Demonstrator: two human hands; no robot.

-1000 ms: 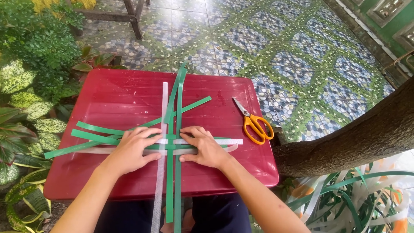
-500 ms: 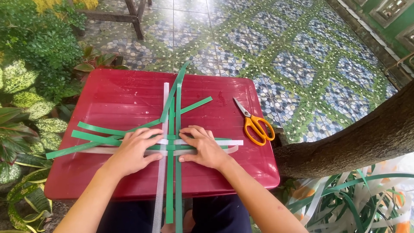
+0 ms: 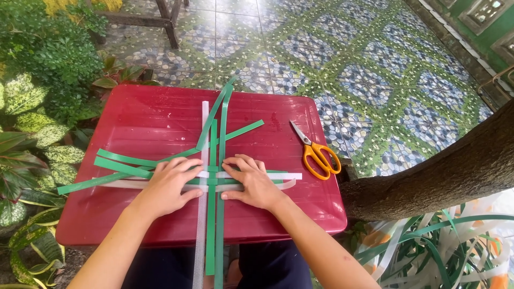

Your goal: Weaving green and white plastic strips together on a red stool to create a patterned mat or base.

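Both hands flat on crossed strips, centre of red desk (image 3: pixel 160 123)

Your left hand (image 3: pixel 168 184) and right hand (image 3: pixel 251 182) press the green and white strips (image 3: pixel 214 176) open-palmed, gripping nothing; lifting either risks the loose weave sliding apart

I see green strips (image 3: pixel 219 225) and white strips (image 3: pixel 201 251) crossing on my red tray (image 3: pixel 134 118); orange-handled scissors (image 3: pixel 316 152) right, blue-green patterned floor tiles (image 3: pixel 348 64) far, spotted leaves (image 3: pixel 32 107) left.
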